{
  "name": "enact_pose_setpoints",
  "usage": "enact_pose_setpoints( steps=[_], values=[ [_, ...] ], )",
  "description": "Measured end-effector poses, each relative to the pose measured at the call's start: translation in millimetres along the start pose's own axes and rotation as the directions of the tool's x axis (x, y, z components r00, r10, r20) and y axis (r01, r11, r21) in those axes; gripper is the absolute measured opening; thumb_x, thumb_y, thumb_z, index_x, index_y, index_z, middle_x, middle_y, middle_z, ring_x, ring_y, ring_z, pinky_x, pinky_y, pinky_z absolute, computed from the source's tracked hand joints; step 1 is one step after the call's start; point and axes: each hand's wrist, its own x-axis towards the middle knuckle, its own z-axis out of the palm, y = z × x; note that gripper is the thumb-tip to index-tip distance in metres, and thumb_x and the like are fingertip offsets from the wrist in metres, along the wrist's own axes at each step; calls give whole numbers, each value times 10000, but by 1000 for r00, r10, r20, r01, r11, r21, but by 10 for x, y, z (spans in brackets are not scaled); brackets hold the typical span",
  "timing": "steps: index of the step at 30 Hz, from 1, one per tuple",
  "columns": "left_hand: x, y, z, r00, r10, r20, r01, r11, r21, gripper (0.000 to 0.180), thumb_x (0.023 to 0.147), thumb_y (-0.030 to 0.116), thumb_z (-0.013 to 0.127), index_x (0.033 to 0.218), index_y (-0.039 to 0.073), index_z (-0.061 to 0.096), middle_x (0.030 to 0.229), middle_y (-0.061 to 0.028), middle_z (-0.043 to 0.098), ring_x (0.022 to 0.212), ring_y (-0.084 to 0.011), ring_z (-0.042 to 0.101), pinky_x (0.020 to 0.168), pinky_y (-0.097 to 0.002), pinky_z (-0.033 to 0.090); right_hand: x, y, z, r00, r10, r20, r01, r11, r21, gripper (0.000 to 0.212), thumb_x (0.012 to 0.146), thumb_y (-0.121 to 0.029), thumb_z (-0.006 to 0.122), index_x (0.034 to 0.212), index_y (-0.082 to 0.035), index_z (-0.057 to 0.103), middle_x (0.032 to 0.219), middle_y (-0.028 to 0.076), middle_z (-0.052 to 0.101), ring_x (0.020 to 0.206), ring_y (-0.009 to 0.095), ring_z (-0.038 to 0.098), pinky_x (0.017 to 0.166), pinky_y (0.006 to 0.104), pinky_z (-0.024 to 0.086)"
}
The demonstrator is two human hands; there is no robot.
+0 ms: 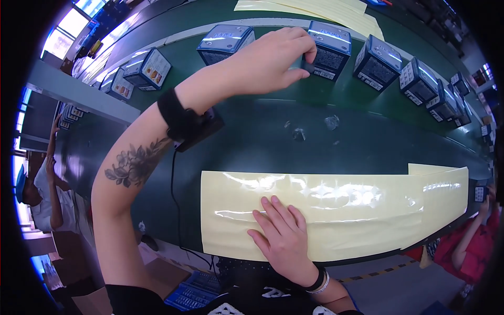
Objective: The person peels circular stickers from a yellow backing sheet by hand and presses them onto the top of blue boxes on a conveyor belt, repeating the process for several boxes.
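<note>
My left hand point(278, 58) reaches across to the far side, fingers curled at the near left edge of a blue box point(331, 52). A small dark or clear piece point(310, 68) shows between its finger and thumb, too small to name. My right hand point(283, 236) rests flat with fingers spread on a pale yellow glossy sheet point(236, 197), which carries rows of clear round shapes. Another blue box point(226, 37) stands behind my left forearm, partly covered by it.
More blue boxes point(377, 62) line the conveyor point(278, 110) on both sides. Crumpled clear bits point(332, 122) lie mid-belt. Yellow sheets point(310, 10) sit at the back. A grey post point(84, 92) is at left. A black cable point(176, 194) hangs from my left wrist device. Other people work at both sides.
</note>
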Motion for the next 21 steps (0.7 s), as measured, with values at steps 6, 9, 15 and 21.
enact_pose_setpoints(
  steps=[6, 9, 15, 21],
  values=[
    [405, -312, 455, 993, 26, -116, -27, 1000, -12, 199, 844, 150, 684, 974, 53, 570, 1001, -128, 584, 1012, -316, 560, 898, -408, 446, 8, 62, -17, 1000, 6, 13, -6, 1000, 15, 363, 841, -247, 731, 1144, -60, 662, 1328, 128, 592, 1283, 269, 516, 1055, 426, 335],
    [471, -417, 585, 979, 23, -202, -20, 1000, 19, 178, 848, 151, 675, 959, 52, 577, 986, -128, 591, 1006, -314, 560, 898, -415, 444, -11, 84, -27, 1000, 17, 21, -18, 1000, 20, 362, 842, -250, 731, 1140, -58, 662, 1329, 128, 591, 1281, 268, 517, 1055, 426, 337],
    [534, -542, 778, 961, 32, -275, -1, 994, 110, 169, 854, 145, 670, 961, 54, 576, 969, -118, 593, 982, -316, 561, 892, -417, 443, -24, 135, -72, 999, 19, 30, -20, 999, 33, 365, 843, -252, 730, 1142, -55, 659, 1334, 129, 588, 1282, 265, 515, 1055, 425, 338],
    [510, -495, 826, 941, 80, -330, 7, 967, 255, 137, 882, 138, 648, 963, 56, 573, 949, -103, 603, 953, -297, 580, 840, -392, 469, -56, 197, -81, 999, 23, 30, -24, 999, 31, 372, 842, -252, 731, 1150, -57, 656, 1339, 127, 585, 1286, 264, 512, 1054, 424, 339]
  ],
)
